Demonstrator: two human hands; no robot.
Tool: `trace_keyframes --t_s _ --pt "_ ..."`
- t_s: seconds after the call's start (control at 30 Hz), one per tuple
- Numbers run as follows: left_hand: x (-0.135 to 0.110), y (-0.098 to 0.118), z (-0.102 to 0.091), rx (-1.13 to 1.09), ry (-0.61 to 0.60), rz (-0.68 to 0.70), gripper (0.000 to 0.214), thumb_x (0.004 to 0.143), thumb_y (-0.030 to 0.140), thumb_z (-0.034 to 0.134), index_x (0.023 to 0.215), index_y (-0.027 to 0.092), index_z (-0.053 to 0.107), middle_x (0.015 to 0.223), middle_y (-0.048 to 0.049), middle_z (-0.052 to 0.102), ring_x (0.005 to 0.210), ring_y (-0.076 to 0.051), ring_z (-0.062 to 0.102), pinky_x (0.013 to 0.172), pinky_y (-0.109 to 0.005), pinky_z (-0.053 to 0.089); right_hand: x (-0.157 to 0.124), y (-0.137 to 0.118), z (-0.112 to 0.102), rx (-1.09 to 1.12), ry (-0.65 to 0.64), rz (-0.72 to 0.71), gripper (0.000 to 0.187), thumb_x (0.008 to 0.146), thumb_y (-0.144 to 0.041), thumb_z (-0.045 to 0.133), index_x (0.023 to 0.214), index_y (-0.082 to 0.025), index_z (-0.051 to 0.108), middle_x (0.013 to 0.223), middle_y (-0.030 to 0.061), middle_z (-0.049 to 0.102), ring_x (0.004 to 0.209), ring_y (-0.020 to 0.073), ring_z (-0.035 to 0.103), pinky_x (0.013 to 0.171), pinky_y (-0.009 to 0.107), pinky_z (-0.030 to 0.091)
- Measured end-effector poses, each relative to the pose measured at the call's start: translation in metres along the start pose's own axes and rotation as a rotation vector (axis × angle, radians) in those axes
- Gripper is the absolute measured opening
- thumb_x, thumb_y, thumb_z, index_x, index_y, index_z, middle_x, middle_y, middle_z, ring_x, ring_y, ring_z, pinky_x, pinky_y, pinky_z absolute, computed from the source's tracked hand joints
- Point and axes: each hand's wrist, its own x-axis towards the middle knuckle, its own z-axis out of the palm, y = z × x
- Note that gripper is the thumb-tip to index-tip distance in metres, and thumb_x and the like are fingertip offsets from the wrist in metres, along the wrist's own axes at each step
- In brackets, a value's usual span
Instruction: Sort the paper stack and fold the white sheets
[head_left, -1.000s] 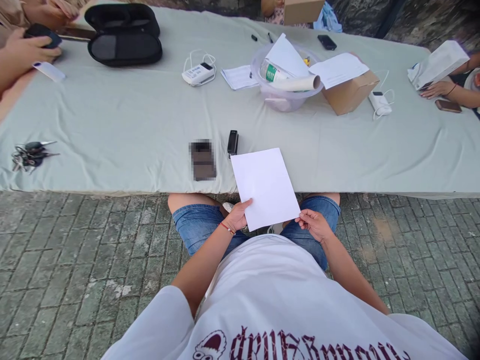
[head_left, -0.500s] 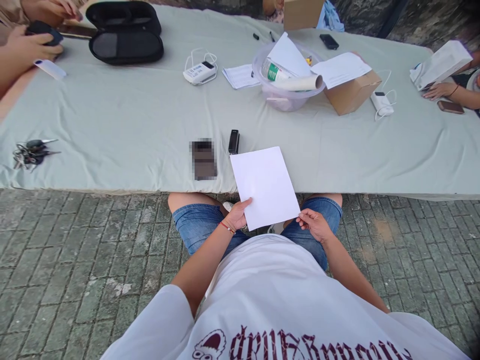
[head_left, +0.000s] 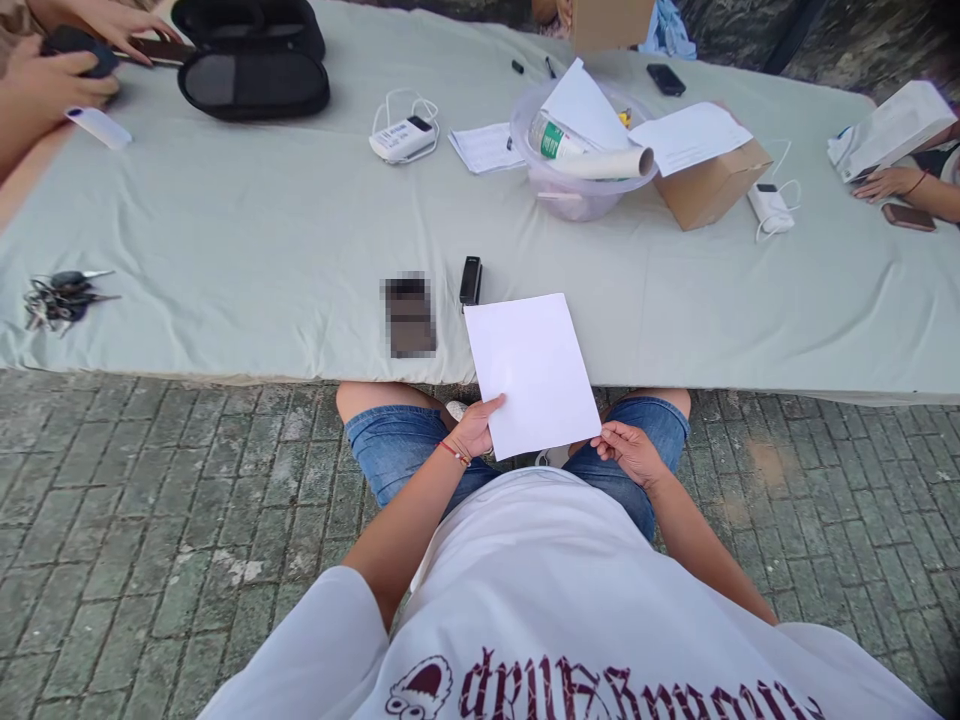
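A blank white sheet of paper (head_left: 534, 375) slants over the table's near edge, above my lap. My left hand (head_left: 475, 428) grips its lower left side, thumb on top and the fingers hidden beneath. At the lower right corner, my right hand (head_left: 630, 450) pinches the sheet between thumb and fingertips. Just beyond the paper's top left corner lies a small black stapler-like object (head_left: 470, 281). To the left of that is a dark rectangular item (head_left: 410, 316), blurred by pixelation.
The cloth-covered table (head_left: 300, 250) bears keys (head_left: 64, 299), a black case (head_left: 255, 80), a white corded device (head_left: 405, 138), a plastic basin (head_left: 577, 200) with papers and a roll, and a cardboard box (head_left: 712, 185). Other people's hands (head_left: 56, 85) work at the far left and right (head_left: 889, 183).
The view has shifted slightly. My hands and the sheet stay almost as they were. At the far left, another person's hand has spread its fingers over a dark item.
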Motion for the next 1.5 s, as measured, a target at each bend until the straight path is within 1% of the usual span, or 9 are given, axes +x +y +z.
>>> trace_keyframes --t_s 0.23,0.53,0.7,0.9,1.03,1.17,1.23,1.4,1.5 --pt "0.001 0.0 -0.001 -0.003 0.006 0.006 0.033 0.085 0.019 0.062 0.113 0.002 0.063 0.108 -0.0193 0.071 0.105 -0.03 0.067 0.106 -0.047 0.045 -0.001 -0.003 0.003 -0.026 -0.013 -0.01 0.025 0.081 -0.044 0.071 0.084 -0.019 0.068 0.084 0.0042 0.07 0.066 0.0118 0.058 0.063 0.027 0.048" --pt "-0.002 0.002 0.003 0.015 0.017 -0.005 0.03 0.087 0.019 0.06 0.113 0.003 0.063 0.107 -0.0173 0.072 0.104 -0.028 0.068 0.107 -0.046 0.044 -0.002 -0.005 0.002 -0.021 0.019 -0.003 0.035 0.084 -0.053 0.062 0.095 -0.02 0.067 0.093 0.0078 0.07 0.077 0.016 0.061 0.065 0.029 0.051" --pt "-0.002 0.002 0.002 0.016 0.016 -0.002 0.031 0.087 0.019 0.06 0.113 0.003 0.063 0.107 -0.0179 0.072 0.104 -0.028 0.068 0.107 -0.046 0.044 0.0 -0.004 0.002 -0.14 -0.024 -0.012 0.026 0.08 -0.046 0.07 0.083 -0.02 0.067 0.084 0.0037 0.07 0.068 0.0133 0.059 0.067 0.03 0.05" --pt "0.0 0.001 -0.003 0.024 -0.012 -0.014 0.035 0.086 0.02 0.06 0.116 0.003 0.062 0.109 -0.0191 0.071 0.11 -0.03 0.065 0.108 -0.047 0.042 -0.001 0.0 0.0 -0.191 -0.036 0.001 0.027 0.08 -0.046 0.069 0.083 -0.019 0.068 0.085 0.0043 0.07 0.068 0.0132 0.059 0.068 0.03 0.05" --pt "0.001 0.001 -0.004 0.034 -0.008 -0.008 0.039 0.085 0.021 0.062 0.119 0.003 0.06 0.111 -0.0193 0.07 0.11 -0.029 0.065 0.108 -0.046 0.042 -0.004 -0.002 0.002 -0.273 -0.145 0.061 0.027 0.078 -0.044 0.071 0.084 -0.018 0.067 0.084 0.0042 0.07 0.067 0.0127 0.059 0.067 0.029 0.05" --pt "0.001 0.002 -0.004 0.033 0.007 -0.018 0.04 0.085 0.021 0.062 0.12 0.002 0.06 0.109 -0.0192 0.071 0.107 -0.029 0.067 0.107 -0.046 0.044 -0.001 -0.003 0.008 -0.42 -0.264 0.122 0.029 0.075 -0.045 0.073 0.081 -0.017 0.068 0.074 0.003 0.068 0.063 0.013 0.058 0.064 0.029 0.048" --pt "0.0 0.003 -0.003 0.032 0.011 -0.021 0.04 0.086 0.021 0.062 0.121 0.002 0.059 0.109 -0.0193 0.071 0.106 -0.029 0.067 0.106 -0.046 0.044 0.002 -0.003 0.009 -0.45 -0.247 0.114 0.03 0.074 -0.046 0.073 0.079 -0.017 0.068 0.071 0.0028 0.068 0.062 0.0135 0.058 0.063 0.029 0.047" --pt "0.0 0.004 -0.003 0.04 0.003 -0.021 0.045 0.085 0.021 0.063 0.125 0.003 0.057 0.109 -0.0187 0.071 0.106 -0.029 0.067 0.106 -0.045 0.046 0.008 -0.003 0.006 -0.499 -0.113 0.023 0.032 0.075 -0.049 0.071 0.078 -0.017 0.067 0.072 0.0031 0.069 0.061 0.0142 0.059 0.06 0.029 0.048" --pt "-0.001 0.005 -0.003 0.037 0.012 -0.033 0.045 0.085 0.022 0.063 0.126 0.002 0.057 0.109 -0.0183 0.071 0.104 -0.028 0.068 0.105 -0.043 0.046 0.007 -0.002 0.003 -0.539 -0.082 -0.025 0.033 0.077 -0.05 0.069 0.077 -0.018 0.066 0.071 0.0029 0.068 0.06 0.0141 0.059 0.059 0.028 0.047"
